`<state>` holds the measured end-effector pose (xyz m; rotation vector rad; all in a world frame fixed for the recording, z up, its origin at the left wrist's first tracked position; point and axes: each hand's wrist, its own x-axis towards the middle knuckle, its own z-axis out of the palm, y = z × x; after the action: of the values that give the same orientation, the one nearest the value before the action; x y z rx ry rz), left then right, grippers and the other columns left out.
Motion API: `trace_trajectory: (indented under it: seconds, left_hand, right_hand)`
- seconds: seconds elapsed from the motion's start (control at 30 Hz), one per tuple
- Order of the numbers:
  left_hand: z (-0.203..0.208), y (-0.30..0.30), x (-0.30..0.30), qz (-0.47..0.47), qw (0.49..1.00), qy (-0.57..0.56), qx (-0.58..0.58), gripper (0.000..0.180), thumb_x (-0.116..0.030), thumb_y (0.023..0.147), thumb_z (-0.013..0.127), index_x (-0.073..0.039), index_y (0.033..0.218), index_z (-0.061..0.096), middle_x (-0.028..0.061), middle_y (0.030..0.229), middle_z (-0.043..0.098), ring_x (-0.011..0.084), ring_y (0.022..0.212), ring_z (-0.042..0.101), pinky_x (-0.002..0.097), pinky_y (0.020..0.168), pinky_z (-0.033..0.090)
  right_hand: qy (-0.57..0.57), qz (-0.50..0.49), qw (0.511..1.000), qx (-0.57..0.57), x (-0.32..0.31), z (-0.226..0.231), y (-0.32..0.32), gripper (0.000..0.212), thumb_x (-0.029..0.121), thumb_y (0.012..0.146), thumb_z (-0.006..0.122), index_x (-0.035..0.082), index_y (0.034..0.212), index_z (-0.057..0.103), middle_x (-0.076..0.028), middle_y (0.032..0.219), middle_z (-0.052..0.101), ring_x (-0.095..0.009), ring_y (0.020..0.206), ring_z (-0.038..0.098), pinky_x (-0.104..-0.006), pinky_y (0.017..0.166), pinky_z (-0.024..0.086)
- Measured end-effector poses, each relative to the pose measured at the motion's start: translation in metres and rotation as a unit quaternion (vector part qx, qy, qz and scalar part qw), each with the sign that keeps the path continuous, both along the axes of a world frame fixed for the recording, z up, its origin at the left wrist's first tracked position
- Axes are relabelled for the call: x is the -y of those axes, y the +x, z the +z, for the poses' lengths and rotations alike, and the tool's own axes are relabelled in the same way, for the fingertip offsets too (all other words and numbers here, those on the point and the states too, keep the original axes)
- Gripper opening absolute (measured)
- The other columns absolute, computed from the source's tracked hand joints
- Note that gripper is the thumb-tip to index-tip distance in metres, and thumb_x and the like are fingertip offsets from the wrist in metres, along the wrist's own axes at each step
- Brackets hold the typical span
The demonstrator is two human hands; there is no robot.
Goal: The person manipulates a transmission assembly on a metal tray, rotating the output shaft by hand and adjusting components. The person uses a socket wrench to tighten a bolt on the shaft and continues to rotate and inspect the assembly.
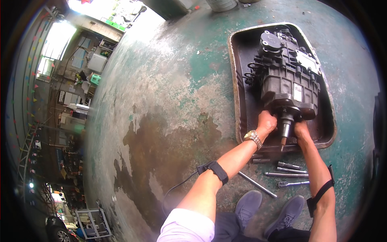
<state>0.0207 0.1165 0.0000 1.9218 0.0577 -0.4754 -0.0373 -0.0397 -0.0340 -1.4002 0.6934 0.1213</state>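
Observation:
A dark metal gearbox [290, 82] rests in a shallow black tray [246, 117], its splined input shaft [286, 127] pointing toward me. My left hand [267, 122] is closed at the near left underside of the housing, beside the shaft; what its fingers hold is hidden. On the shaft's other side, my right hand [300, 129] reaches beneath the housing's near edge, so its fingers are out of sight. A metal wristwatch [253, 139] is on my left wrist. Both forearms carry black straps.
Between the tray and my shoes [248, 205] lie a ratchet [293, 183], a long bar [258, 184], a socket [262, 160] and extension bars [291, 169]. A dark wet stain [161, 141] spreads over the floor at left. Buckets [221, 5] stand at the far edge.

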Motion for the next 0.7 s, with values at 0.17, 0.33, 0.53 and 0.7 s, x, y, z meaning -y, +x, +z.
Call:
trace_trajectory:
  seconds: [0.17,0.33,0.53,0.7]
  left_hand:
    - [-0.009,-0.004,0.004,-0.025,0.942,0.231,0.244,0.032,-0.016,0.083,0.059,0.01,0.064,0.056,0.017,0.056,0.058,0.0243,0.049,0.061,0.0369,0.046,0.047]
    - [-0.008,-0.003,0.001,-0.023,0.98,0.151,0.124,0.032,-0.02,0.085,0.058,0.011,0.077,0.058,0.0161,0.061,0.059,0.024,0.055,0.062,0.0376,0.046,0.047]
    - [0.008,-0.001,-0.003,0.002,0.993,-0.08,-0.086,0.028,-0.017,0.089,0.053,0.011,0.085,0.055,0.0113,0.065,0.053,0.022,0.045,0.056,0.0317,0.04,0.046]
    - [0.006,0.0,-0.003,0.013,0.994,-0.084,-0.069,0.028,-0.015,0.089,0.054,0.012,0.082,0.056,0.0107,0.062,0.053,0.0214,0.044,0.056,0.0323,0.039,0.045]
  right_hand:
    - [0.042,0.002,0.999,-0.004,0.0,0.01,-0.001,0.035,0.004,0.082,0.042,-0.003,0.113,0.056,-0.012,0.097,0.064,-0.02,0.083,0.06,-0.0342,0.072,0.048]
    - [-0.123,-0.01,0.992,-0.002,0.001,-0.003,-0.003,0.031,0.013,0.078,0.055,-0.006,0.103,0.059,-0.015,0.09,0.065,-0.02,0.076,0.06,-0.0344,0.069,0.048]
    - [-0.301,0.024,0.95,-0.08,0.007,-0.03,0.001,0.034,0.012,0.067,0.061,-0.01,0.094,0.059,-0.029,0.092,0.063,-0.037,0.09,0.063,-0.0413,0.078,0.048]
    - [-0.324,0.016,0.945,-0.031,0.003,-0.024,0.001,0.032,0.009,0.07,0.055,-0.011,0.095,0.059,-0.032,0.093,0.061,-0.04,0.093,0.061,-0.0421,0.079,0.048]
